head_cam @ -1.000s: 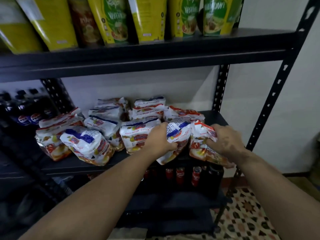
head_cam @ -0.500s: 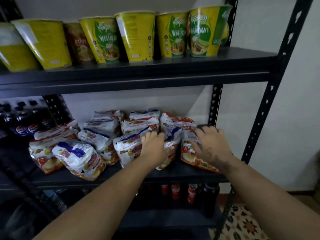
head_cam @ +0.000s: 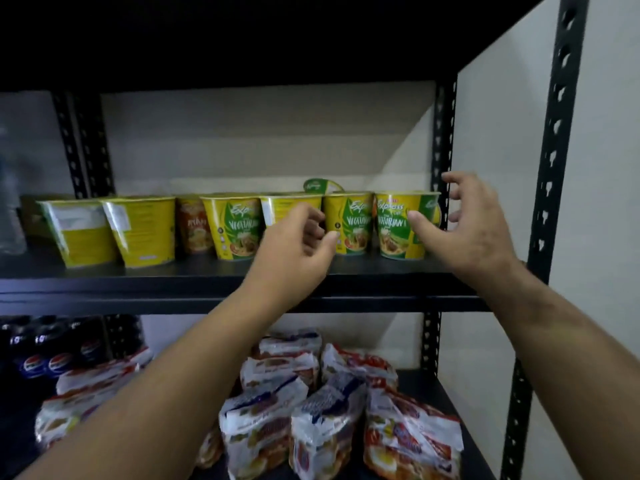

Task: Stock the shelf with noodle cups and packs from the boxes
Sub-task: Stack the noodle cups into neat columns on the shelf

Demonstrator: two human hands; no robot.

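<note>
Both hands are raised in front of the row of noodle cups, and neither grip has anything in it. The left hand (head_cam: 298,244) has its fingers loosely bent and spread, thumb out toward the right, hovering just before the fifth cup (head_cam: 287,209) in the row; whether a fingertip touches that cup cannot be told. The right hand (head_cam: 464,226) is wide apart, fingers (head_cam: 453,181) curved and splayed, thumb pointing left, held just beside the right-end cup (head_cam: 398,226) without closing on it.

That right-end cup, yellow and green, stands at the right end of the middle shelf (head_cam: 173,275), close to the rear post (head_cam: 443,140) of the black rack. Left of it stands another yellow and green cup (head_cam: 349,223), then the cup behind the left hand, then another green-printed cup (head_cam: 235,226). Further left is a red-orange cup (head_cam: 195,226) set a little back, then two yellow cups (head_cam: 142,230) with their plain backs turned outward. Behind the row, a peeled-up lid (head_cam: 322,185) shows above the rims.

Below the middle shelf, on the lower shelf (head_cam: 436,393), lie the noodle packs (head_cam: 325,420), white and red, heaped and leaning on each other. Left of the packs stand dark cola bottles (head_cam: 52,358). At the far left edge of the middle shelf stands a clear bottle (head_cam: 10,202), blurred. The front post (head_cam: 554,168) rises right of the right hand.
</note>
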